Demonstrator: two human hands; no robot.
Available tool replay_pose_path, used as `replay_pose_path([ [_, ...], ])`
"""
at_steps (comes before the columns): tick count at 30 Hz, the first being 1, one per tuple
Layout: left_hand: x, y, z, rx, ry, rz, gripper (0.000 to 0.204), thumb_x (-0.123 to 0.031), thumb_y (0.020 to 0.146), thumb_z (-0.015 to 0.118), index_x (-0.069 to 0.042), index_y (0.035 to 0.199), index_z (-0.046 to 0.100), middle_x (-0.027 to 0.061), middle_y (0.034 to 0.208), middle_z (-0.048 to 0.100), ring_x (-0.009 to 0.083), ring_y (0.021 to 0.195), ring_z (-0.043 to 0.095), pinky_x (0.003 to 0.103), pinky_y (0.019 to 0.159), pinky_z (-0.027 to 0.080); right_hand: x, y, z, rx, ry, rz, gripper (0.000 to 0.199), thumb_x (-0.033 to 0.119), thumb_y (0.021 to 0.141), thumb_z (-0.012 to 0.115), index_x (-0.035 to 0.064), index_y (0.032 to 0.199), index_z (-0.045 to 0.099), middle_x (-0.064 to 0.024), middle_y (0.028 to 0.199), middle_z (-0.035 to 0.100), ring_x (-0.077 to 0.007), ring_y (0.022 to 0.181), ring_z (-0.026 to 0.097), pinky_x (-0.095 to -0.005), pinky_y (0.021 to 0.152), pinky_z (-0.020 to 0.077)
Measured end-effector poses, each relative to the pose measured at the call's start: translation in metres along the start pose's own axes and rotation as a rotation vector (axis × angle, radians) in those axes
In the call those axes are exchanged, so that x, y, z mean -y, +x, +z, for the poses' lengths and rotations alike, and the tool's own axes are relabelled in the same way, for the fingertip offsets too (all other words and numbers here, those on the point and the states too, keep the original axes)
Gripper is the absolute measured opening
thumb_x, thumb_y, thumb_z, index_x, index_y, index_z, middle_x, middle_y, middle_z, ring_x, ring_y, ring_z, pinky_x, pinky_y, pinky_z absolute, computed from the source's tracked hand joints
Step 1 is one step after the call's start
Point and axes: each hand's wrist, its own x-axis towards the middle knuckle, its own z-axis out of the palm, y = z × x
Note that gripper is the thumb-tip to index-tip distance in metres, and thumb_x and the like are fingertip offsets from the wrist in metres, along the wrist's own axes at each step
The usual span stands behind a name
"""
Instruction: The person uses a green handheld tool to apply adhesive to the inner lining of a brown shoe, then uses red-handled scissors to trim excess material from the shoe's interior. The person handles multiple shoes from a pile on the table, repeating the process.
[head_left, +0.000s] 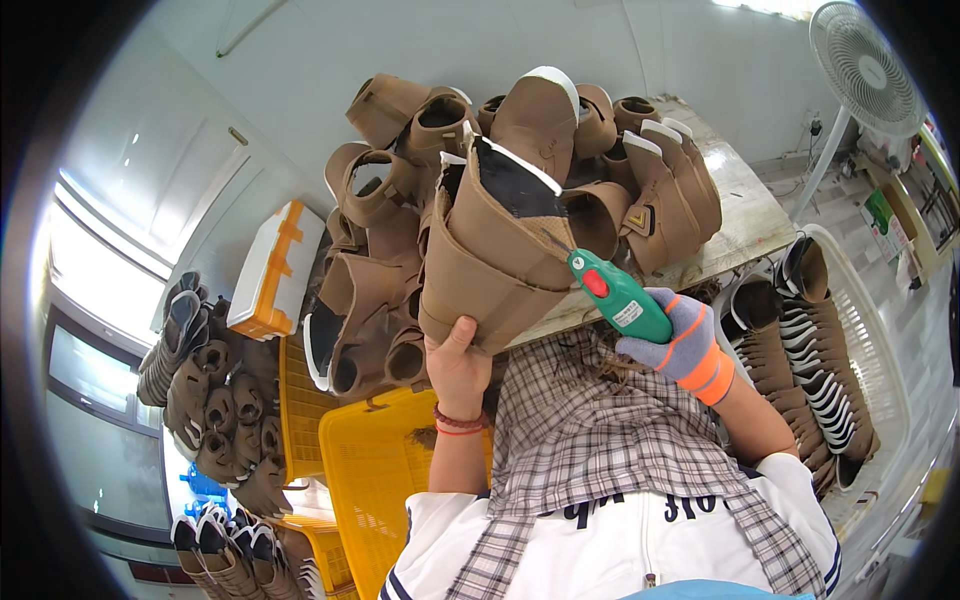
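Observation:
My bare left hand (458,370), with a red bead bracelet at the wrist, grips the lower edge of a brown boot upper (490,285). The upper is tilted, and its black lining and white edge show at the top. In my right hand (685,340), which wears a grey and orange glove, is a green handheld electric tool (630,305) with a red button. Its thin tip points at the upper's surface near the black lining; whether it touches I cannot tell. Behind the upper, many similar brown boot uppers (535,115) are heaped on a worn pale table (745,215).
A yellow crate (345,450) stands beside my left arm. At the right, a white basket (890,350) holds stacked uppers (790,380). A white box with orange trim (275,270) and more piled uppers (215,400) are at the left. A fan (865,75) stands far right.

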Motion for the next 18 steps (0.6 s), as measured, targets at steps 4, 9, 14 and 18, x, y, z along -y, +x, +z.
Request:
replay_pose_path([
  [4,0.007,-0.002,-0.007,0.02,0.171,0.085,0.045,0.005,0.084,0.06,0.0,0.128,0.049,0.0092,0.123,0.057,0.0218,0.113,0.054,0.039,0.095,0.045,-0.003,-0.001,-0.001,0.017,0.012,-0.006,0.057,0.032,0.063,0.084,0.0021,0.106,0.063,-0.0088,0.081,0.069,-0.0151,0.07,0.066,-0.0266,0.065,0.0522],
  [9,0.014,-0.004,0.001,0.087,0.302,0.15,0.037,0.006,0.084,0.06,0.001,0.121,0.054,0.0091,0.116,0.061,0.0194,0.104,0.058,0.033,0.089,0.048,-0.004,-0.002,0.0,-0.014,0.072,0.009,0.055,0.03,0.064,0.084,0.0014,0.105,0.062,-0.0085,0.08,0.069,-0.0135,0.068,0.066,-0.0257,0.064,0.0522],
  [14,0.024,-0.008,0.002,0.144,0.681,0.26,0.019,0.004,0.085,0.062,0.003,0.104,0.061,0.0079,0.101,0.065,0.0177,0.092,0.061,0.03,0.082,0.049,-0.006,-0.001,0.0,-0.058,0.147,0.061,0.053,0.028,0.066,0.084,0.0011,0.106,0.061,-0.0072,0.08,0.069,-0.0107,0.068,0.065,-0.0249,0.063,0.0521],
  [18,0.028,-0.009,-0.003,0.236,1.024,0.405,0.015,0.002,0.083,0.065,0.002,0.098,0.065,0.0093,0.099,0.066,0.0197,0.089,0.063,0.03,0.08,0.049,0.001,0.002,-0.002,-0.06,0.219,0.137,0.051,0.027,0.069,0.083,0.0006,0.106,0.061,-0.0058,0.08,0.069,-0.0082,0.07,0.064,-0.0238,0.064,0.0519],
])
